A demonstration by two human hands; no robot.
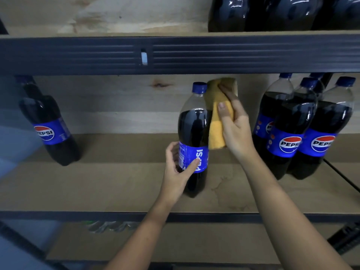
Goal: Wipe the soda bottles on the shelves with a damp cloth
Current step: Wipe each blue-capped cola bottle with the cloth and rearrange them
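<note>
A large Pepsi bottle [192, 133] with a blue cap stands upright at the middle of the wooden shelf [116, 184]. My left hand [178, 170] grips it around the blue label from the left. My right hand [233, 125] holds a yellow cloth [217, 121] against the bottle's right shoulder, with the thumb on the cloth and the fingers behind it. The cloth's upper part reaches up beside the cap.
A single Pepsi bottle [48, 125] stands at the shelf's left. Several more bottles [303, 129] cluster at the right. A dark metal beam [175, 55] runs above, with dark bottles [272, 14] on the shelf over it. A black cable [342, 178] trails at far right.
</note>
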